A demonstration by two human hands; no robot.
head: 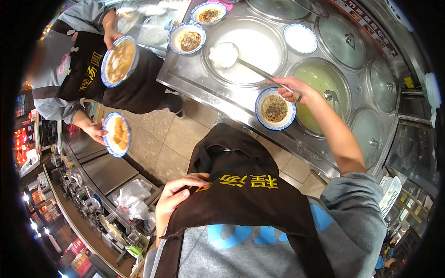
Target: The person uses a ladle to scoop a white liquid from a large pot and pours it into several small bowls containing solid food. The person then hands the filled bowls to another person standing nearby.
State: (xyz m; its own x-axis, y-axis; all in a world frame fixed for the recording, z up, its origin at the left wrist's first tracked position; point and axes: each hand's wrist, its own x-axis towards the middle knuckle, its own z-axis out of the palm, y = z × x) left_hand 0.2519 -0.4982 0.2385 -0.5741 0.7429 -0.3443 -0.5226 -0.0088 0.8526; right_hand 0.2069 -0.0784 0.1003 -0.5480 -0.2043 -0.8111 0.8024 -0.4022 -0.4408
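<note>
My right hand (295,90) grips the handle end of a metal ladle (255,68). The ladle's bowl, heaped with soft white food (222,55), is over a round pot of white contents (259,45) set into the steel counter. Just below this hand stands a blue-rimmed white bowl (274,108) with dark seasoning in the bottom. My left hand (177,193) rests against the front of my dark apron (243,208), holding nothing. Two more bowls of dark seasoning, one nearer (190,41) and one farther (209,14), stand at the pot's left.
A co-worker (83,66) at left holds a bowl of soup (120,62) and a bowl of golden-brown food (117,135). A pot of greenish liquid (318,81) holds another metal utensil. Lidded pots (342,41) line the counter's far side. A white bowl (300,38) sits between pots.
</note>
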